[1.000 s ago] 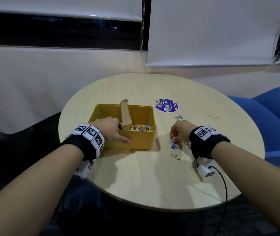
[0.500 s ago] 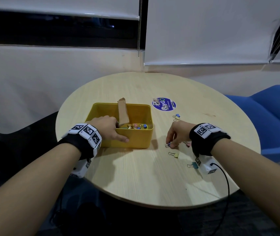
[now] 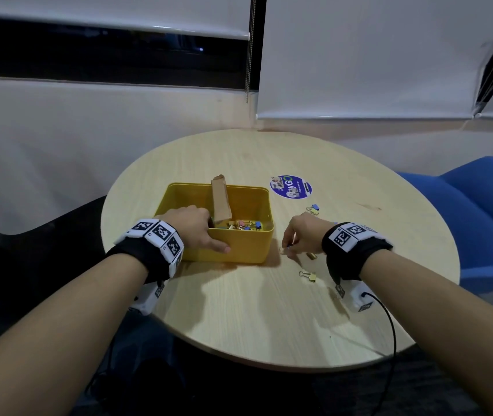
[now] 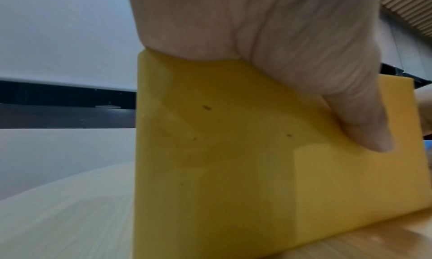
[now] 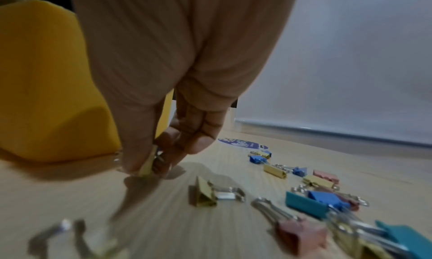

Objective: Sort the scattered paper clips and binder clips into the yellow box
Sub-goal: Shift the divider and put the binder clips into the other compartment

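Observation:
The yellow box stands mid-table with a cardboard divider and several coloured binder clips in its right half. My left hand grips the box's near wall, thumb on the outside, fingers over the rim. Just right of the box, my right hand is down at the table and pinches a pale yellow binder clip between thumb and fingers. Several more binder clips lie scattered on the wood near that hand, among them a yellow one and a blue-and-yellow pair.
A round purple sticker lies behind the loose clips. The round wooden table ends close to my forearms. A blue chair stands at the right. A black cable runs from my right wrist over the table edge.
My right hand has slid left across the table toward the box, dragging a clip with it, and now pinches it. The left hand has stayed on the box.

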A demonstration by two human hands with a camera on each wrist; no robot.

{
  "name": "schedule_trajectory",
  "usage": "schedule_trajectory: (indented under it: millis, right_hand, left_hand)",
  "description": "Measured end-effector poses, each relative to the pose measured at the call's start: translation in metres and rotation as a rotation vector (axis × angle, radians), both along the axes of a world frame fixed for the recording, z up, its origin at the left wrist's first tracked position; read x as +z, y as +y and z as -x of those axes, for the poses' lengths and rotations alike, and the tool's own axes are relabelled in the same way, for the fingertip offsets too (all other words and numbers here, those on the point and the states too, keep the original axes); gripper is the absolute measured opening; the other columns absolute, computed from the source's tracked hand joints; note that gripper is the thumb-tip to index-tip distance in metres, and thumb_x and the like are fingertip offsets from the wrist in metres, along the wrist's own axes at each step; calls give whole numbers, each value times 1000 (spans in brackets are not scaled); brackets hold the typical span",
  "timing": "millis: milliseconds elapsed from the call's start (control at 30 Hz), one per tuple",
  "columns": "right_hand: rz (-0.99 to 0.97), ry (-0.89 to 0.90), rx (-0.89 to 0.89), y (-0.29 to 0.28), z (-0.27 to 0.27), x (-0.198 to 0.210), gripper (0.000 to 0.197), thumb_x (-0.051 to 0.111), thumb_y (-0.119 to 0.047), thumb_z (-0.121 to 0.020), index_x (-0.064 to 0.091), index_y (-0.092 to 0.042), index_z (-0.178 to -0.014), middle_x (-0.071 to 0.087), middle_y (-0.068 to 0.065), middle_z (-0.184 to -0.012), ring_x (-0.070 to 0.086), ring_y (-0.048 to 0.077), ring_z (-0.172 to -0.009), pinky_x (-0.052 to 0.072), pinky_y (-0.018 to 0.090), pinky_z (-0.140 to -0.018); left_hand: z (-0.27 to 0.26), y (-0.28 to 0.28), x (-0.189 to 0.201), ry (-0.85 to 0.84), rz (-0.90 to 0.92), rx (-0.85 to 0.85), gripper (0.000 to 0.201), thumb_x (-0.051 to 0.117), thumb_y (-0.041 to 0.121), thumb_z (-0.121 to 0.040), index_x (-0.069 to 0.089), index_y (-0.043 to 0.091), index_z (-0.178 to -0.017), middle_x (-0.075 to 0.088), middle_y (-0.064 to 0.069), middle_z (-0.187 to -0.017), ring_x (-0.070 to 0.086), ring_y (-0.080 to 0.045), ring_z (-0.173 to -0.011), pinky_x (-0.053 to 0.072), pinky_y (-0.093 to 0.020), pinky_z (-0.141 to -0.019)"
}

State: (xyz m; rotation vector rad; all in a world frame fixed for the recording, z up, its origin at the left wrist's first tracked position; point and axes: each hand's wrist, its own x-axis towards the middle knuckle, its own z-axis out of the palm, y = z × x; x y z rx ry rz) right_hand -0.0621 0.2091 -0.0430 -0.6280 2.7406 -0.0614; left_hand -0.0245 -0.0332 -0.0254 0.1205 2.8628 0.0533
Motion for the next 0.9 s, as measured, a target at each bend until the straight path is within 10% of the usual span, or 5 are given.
schedule_trajectory:
  millis: [367, 567, 900]
  right_hand:
    - [598, 394, -89, -42, 18, 48, 27, 65, -9, -88, 69, -10, -115, 73, 8, -106, 66, 15, -96, 43, 14, -85]
    - [615, 314, -46, -54, 12, 52, 23, 71, -17, -85, 72, -10, -107, 73, 7, -102, 60, 10, -85, 51, 20, -80]
    - [421, 259, -204, -20, 10, 38, 52, 63, -50, -84, 60, -23, -128, 55, 2, -137, 46, 19, -130, 36, 30, -103]
  left_hand:
    - [-2, 0, 0, 13, -14, 10, 72, 61, 76, -67, 53, 19, -110, 58, 2, -95, 58, -17, -89, 49, -30, -74]
    - [-2, 0, 1, 16, -9, 2, 72, 60, 75, -69, 53, 18, -112, 55, 3, -93, 55, -16, -86, 45, -28, -71]
    - [-2, 0, 0, 13, -14, 8, 72, 61, 75, -68, 53, 19, -112, 55, 3, -93, 55, -16, -85, 45, -29, -72]
